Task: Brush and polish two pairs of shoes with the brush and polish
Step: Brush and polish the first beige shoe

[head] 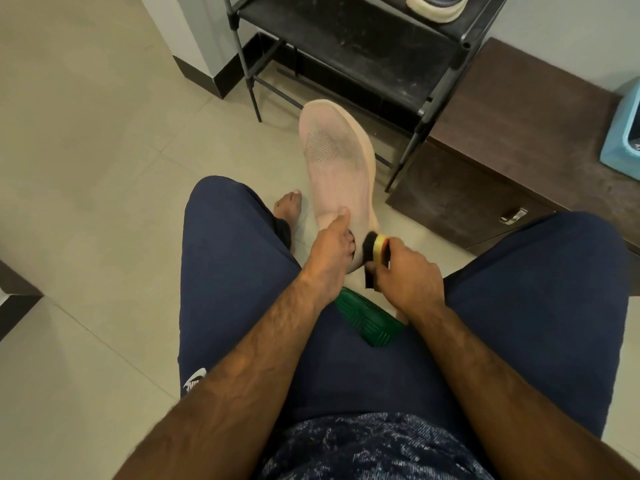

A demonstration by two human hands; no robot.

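Hard to make out much of the brush [375,249]: only black bristles and a yellow-and-red band showing past the right hand [405,273], the rest buried in curled fingers. Presses those bristles against the heel side of the pale pink knit shoe [332,161]. Grips that shoe at its collar with the left hand [327,252], thumb laid on the upper, fingers tucked into the opening and out of sight. Holds it toe-away above the tiled floor [86,150], between knees in navy trousers [228,265]. Cannot name the green ribbed thing [367,327] below the hands, half covered by wrists and thighs.

Just beyond the toe, a black shoe rack [346,46] with dusty shelves. On an upper shelf, cut off by the top edge, a cream-soled shoe [436,10]. Right of the rack and just beside it, a brown cabinet [519,133] with a metal handle [514,216]. On its top, clipped by the right edge, a light blue basket [623,140]. Left of the pink shoe, a bare foot [289,204] on the floor, partly hidden behind the left knee.
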